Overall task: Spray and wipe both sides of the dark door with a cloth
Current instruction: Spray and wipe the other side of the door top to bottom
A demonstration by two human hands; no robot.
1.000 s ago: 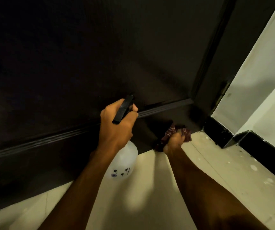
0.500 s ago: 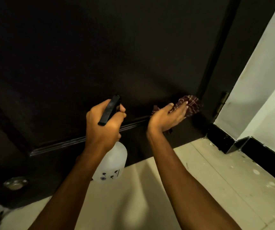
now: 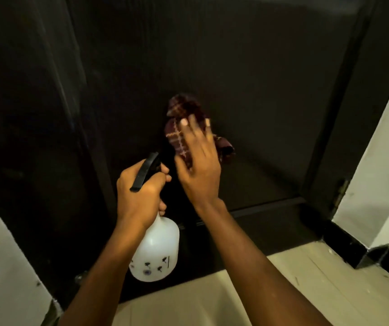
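Maroon checked cloth (image 3: 181,109): right hand (image 3: 200,170), fingers straight, is pressing it on dark door (image 3: 259,78) for wiping.
White spray bottle (image 3: 158,250): left hand (image 3: 139,196) is gripping it, ready.

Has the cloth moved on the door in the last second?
Yes. The cloth under the right hand has gone up the door: from below the horizontal moulding, near the floor, to well above it.
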